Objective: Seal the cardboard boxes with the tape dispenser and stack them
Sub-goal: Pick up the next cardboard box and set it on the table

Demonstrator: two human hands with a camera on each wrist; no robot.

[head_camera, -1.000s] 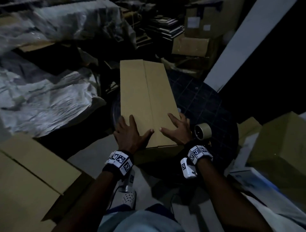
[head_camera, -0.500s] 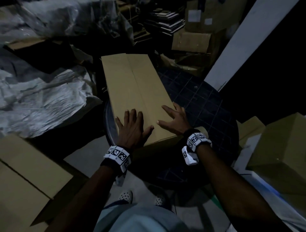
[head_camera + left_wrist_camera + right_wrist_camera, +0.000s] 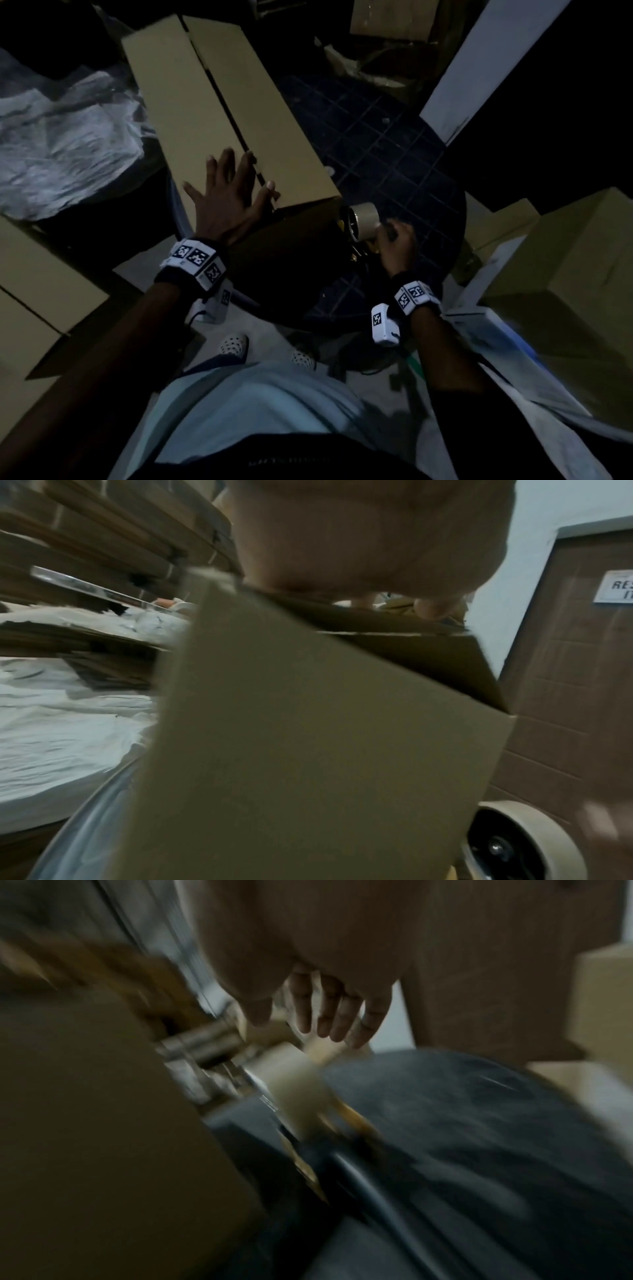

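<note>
A long brown cardboard box (image 3: 219, 113) lies on a round dark table (image 3: 394, 137), its top flaps meeting in a centre seam. My left hand (image 3: 226, 192) presses flat on the box's near end with fingers spread; the left wrist view shows the palm (image 3: 369, 534) above the box (image 3: 308, 737). A tape dispenser (image 3: 363, 221) with a beige roll stands just right of the box's near corner. My right hand (image 3: 394, 240) reaches onto it. In the blurred right wrist view the fingers (image 3: 329, 1015) hang nearly straight over the roll (image 3: 291, 1074), with no firm grip showing.
Closed cardboard boxes (image 3: 575, 274) stand to the right of the table and flattened cardboard (image 3: 34, 291) lies on the left. Crumpled white sheeting (image 3: 68, 144) covers the far left. A white board (image 3: 479, 61) leans at the back right. My feet are under the table's near edge.
My right hand has left the box top and moved right and down onto the tape dispenser. The box's far end has swung to the left. My left hand stays pressed on the box.
</note>
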